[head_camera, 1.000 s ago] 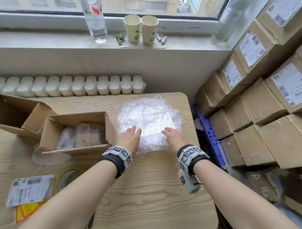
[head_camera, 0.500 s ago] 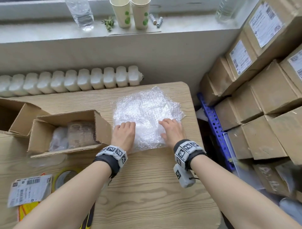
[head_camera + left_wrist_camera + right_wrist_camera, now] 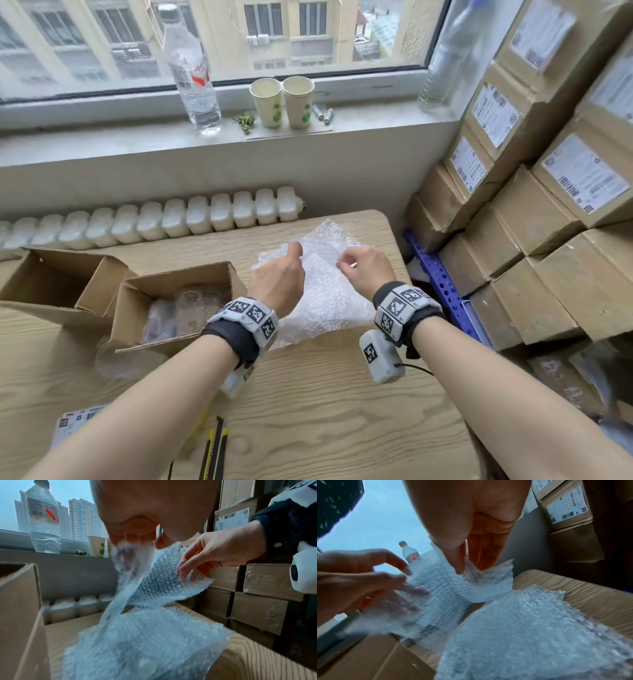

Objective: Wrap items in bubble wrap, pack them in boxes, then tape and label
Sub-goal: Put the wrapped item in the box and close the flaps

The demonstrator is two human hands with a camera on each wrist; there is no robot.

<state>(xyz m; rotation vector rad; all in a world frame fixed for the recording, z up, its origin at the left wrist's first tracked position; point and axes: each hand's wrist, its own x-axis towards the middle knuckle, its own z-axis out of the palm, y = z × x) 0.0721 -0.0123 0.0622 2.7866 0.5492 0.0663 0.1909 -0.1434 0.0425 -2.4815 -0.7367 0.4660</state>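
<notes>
So from the head cam, both hands have come up off the table (image 3: 308, 411): half a second back they were pressed flat on the bubble wrap (image 3: 325, 294), now the left hand (image 3: 279, 279) and right hand (image 3: 366, 270) each pinch an edge of the top sheet and peel it up, while the rest of the wrap lies on the wood right of the open box (image 3: 171, 308) with wrapped stuff already inside. Left wrist cam: the left hand's fingers (image 3: 130, 538) are curled tight on a bunched bit of sheet, and the right hand (image 3: 223, 550) nips the far edge. Right wrist cam: the thumb (image 3: 455, 561) and fingers clamp the sheet, more wrap lying below. Looks to me like they're separating one sheet to wrap the next item, so smoothing is done and wrapping hasn't started yet.
</notes>
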